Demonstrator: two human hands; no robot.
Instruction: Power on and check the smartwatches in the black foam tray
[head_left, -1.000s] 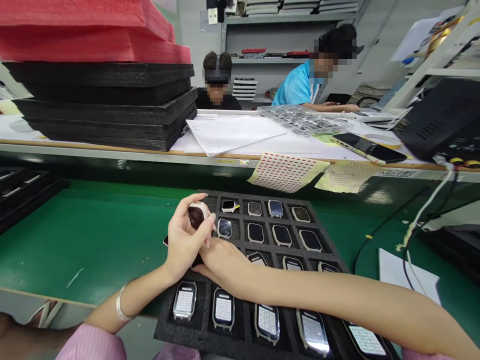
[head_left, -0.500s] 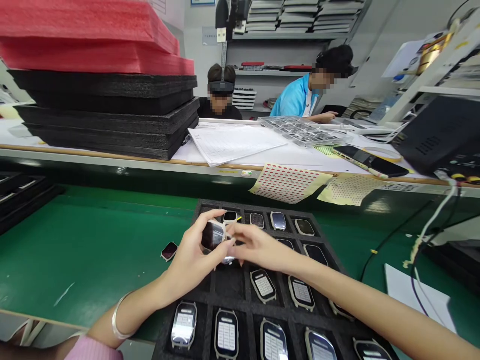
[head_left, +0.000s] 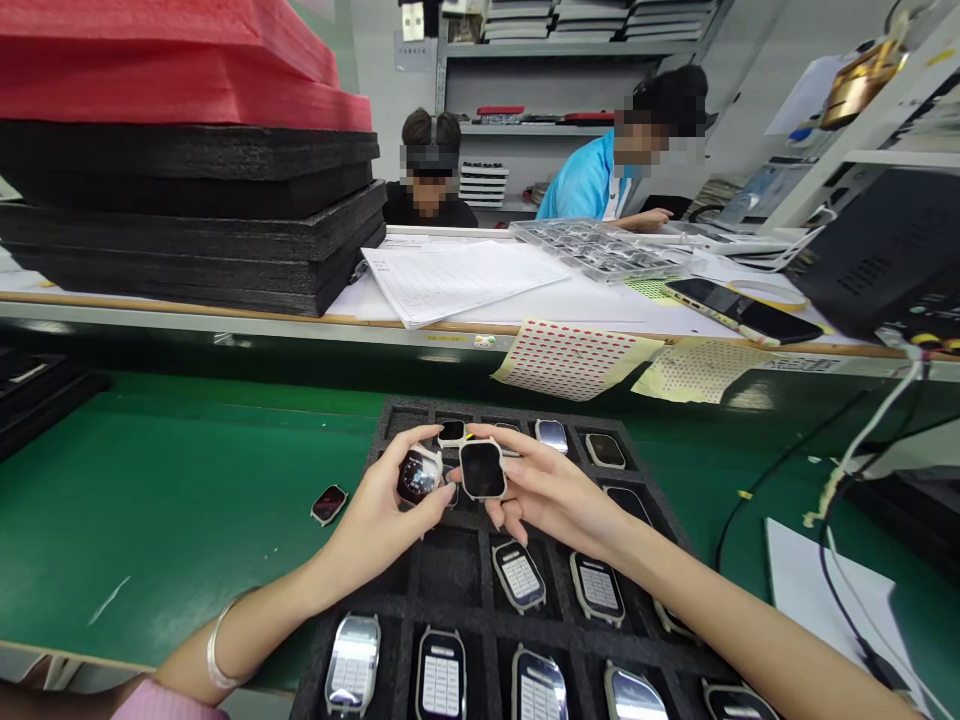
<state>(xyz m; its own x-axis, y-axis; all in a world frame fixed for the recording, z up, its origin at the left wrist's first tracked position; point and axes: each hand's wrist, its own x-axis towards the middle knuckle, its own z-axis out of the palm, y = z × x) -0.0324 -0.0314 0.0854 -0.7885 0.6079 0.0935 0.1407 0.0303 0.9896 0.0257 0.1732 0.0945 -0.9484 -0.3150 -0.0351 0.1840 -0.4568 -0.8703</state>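
Observation:
My left hand (head_left: 382, 510) is closed around a smartwatch case (head_left: 418, 475) whose round dial is lit. Beside it, my right hand (head_left: 551, 485) pinches a second smartwatch case (head_left: 483, 470) with a dark screen, facing me. Both are held above the black foam tray (head_left: 450, 565), over its back left part. More watch cases sit in the tray's compartments, such as one with a lit keypad-like screen (head_left: 519, 577) and another in the front row (head_left: 441, 675). One dark watch case (head_left: 328, 505) lies alone on the green table left of the tray.
A raised shelf (head_left: 465, 325) behind the tray carries stacked black foam (head_left: 187, 220), red foam (head_left: 172, 65), papers (head_left: 457, 280), a clear plastic tray (head_left: 600, 250) and a phone (head_left: 742, 310). Cables (head_left: 847, 480) hang at right. Two people sit beyond the shelf.
The dark-screened watch case in my right hand now shows plainly, apart from the left one. The left watch's screen now displays a dial. The whole view has shifted slightly.

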